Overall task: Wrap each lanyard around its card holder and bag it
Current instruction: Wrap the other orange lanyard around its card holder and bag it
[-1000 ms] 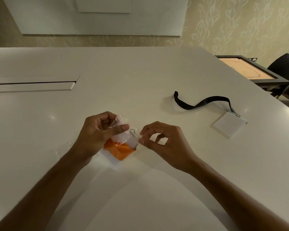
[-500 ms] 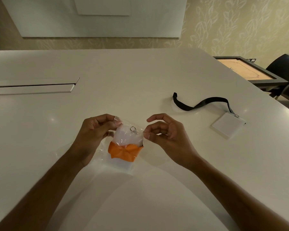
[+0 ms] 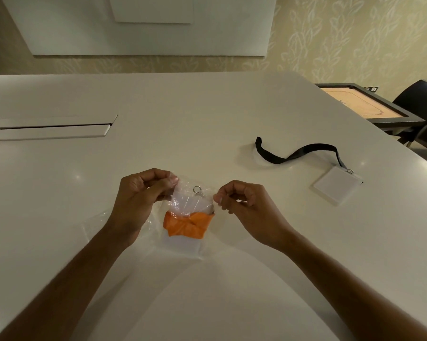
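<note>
Clear crinkly plastic bag [image 3: 182,217] at table [image 3: 207,107] centre, near edge, long axis running away from person, mouth at far end. Inside: flat white rectangular card holder [image 3: 182,244], orange lanyard [image 3: 187,223] wound across its middle, metal ring [image 3: 197,189] at far end. Left hand [image 3: 138,200] pinches bag's far-left corner, fingers curled tight. Right hand [image 3: 246,207] pinches far-right corner. Well right: second card holder [image 3: 335,185], black lanyard [image 3: 296,153] loose, unwrapped.

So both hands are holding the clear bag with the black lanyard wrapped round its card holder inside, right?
Not quite: the head view shows the lanyard inside the clear bag is orange. The black lanyard lies unwrapped on the table. Left hand and right hand do hold the bag.
</note>
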